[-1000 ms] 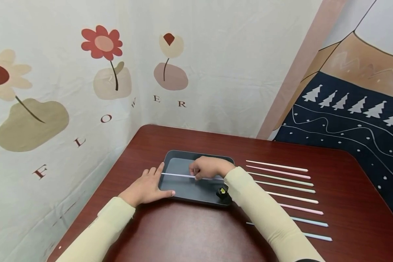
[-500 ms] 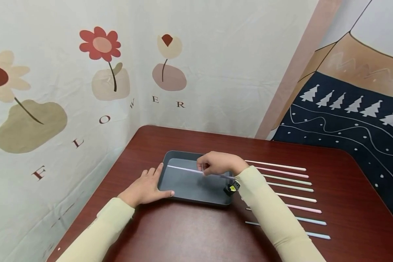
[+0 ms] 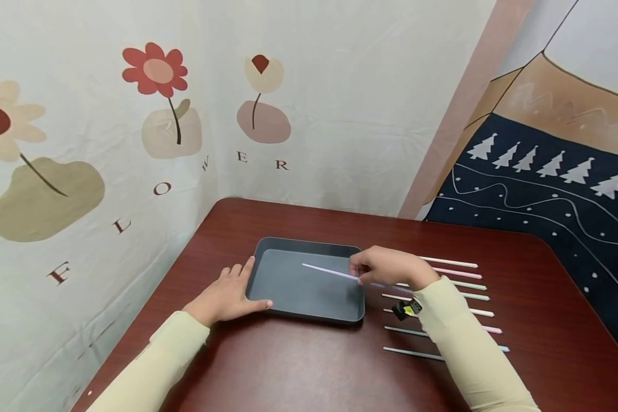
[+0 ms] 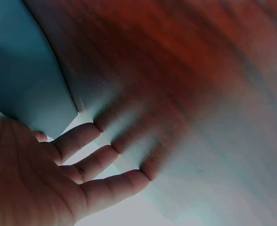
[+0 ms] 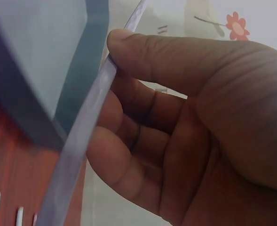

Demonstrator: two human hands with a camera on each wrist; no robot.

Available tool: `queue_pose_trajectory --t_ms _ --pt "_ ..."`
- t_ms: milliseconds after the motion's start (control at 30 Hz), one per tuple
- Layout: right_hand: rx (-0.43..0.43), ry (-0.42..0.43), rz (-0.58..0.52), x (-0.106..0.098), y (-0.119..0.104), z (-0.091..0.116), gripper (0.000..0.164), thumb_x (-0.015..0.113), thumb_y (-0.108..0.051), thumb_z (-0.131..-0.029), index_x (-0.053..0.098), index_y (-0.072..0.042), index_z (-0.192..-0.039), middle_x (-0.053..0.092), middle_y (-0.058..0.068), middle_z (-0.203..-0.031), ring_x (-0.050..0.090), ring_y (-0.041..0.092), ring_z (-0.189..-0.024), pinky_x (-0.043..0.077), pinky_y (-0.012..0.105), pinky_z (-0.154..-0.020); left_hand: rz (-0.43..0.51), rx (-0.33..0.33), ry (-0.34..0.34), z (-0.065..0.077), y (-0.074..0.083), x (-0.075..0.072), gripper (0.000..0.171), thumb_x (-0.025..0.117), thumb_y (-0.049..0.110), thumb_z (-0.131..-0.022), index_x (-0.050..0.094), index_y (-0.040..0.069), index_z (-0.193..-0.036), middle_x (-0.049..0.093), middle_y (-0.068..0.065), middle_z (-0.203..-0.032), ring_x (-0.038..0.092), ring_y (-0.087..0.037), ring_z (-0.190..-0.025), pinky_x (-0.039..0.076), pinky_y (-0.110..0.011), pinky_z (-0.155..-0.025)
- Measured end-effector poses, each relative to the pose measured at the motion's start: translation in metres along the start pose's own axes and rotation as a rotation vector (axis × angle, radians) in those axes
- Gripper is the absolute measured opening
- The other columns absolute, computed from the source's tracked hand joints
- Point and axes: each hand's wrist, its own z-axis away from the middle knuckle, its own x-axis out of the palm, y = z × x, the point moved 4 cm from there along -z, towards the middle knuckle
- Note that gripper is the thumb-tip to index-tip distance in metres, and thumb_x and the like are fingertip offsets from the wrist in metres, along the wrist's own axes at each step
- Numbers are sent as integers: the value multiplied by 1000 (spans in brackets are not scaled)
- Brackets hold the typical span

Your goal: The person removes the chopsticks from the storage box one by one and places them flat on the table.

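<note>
My right hand (image 3: 391, 267) pinches a pale purple chopstick (image 3: 327, 270) between thumb and fingers. Its thin end points left over the grey rectangular tray (image 3: 298, 294), and its thick end passes under the wrist. In the right wrist view, the chopstick (image 5: 82, 127) runs slantwise past the thumb, with the tray's corner behind it. My left hand (image 3: 224, 294) rests against the tray's left side, fingers extended along the outside and thumb at the front rim. From the left wrist, the spread fingers (image 4: 114, 186) show beside the tray's wall (image 4: 39, 70).
Several chopsticks (image 3: 458, 265) in white, pink, green and blue lie in a spaced row right of the tray, partly covered by my right forearm. The dark red table (image 3: 288, 366) meets a flower-printed curtain (image 3: 340, 114) at the back and left.
My right hand has moved right with the purple chopstick, from over the tray's middle to its right edge. My left hand stays at the tray's left side.
</note>
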Motion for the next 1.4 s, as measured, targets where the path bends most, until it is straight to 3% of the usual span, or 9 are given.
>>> queue_pose_trajectory --t_ms 167,500,933,1033,1400 --pt "36 5 -38 5 17 27 20 70 -4 -90 64 -22 -86 57 -10 -74 54 10 -69 47 29 -62 11 4 -7 0 1 3 129 52 88 -73 16 -2 -157 40 -28 -145 37 -50 -131 39 -58 -101" --pt "99 -32 -141 11 46 83 13 67 -5 -92 65 -17 -89 56 -6 -76 55 13 -70 48 29 -63 19 7 -11 1 1 6 128 53 87 -74 15 -4 -156 38 -29 -146 35 -55 -132 38 -59 -102" --pt "97 -126 -206 19 48 137 13 68 -6 -92 62 -18 -89 53 -10 -75 51 6 -67 45 25 -61 12 4 8 -3 -4 4 131 49 90 -72 13 -2 -157 42 -26 -142 38 -48 -128 44 -54 -97" --pt "70 -143 -213 27 48 147 14 68 -6 -91 62 -18 -88 52 -12 -74 49 3 -65 44 23 -59 8 -2 3 -4 -5 2 131 50 90 -72 13 -2 -157 42 -26 -142 39 -46 -127 46 -53 -94" --pt "95 -167 -339 61 52 183 15 68 -4 -90 61 -18 -87 51 -15 -72 45 -3 -62 41 20 -56 1 16 0 -6 -1 -2 132 50 90 -72 14 -4 -156 43 -27 -140 41 -47 -124 46 -53 -94"
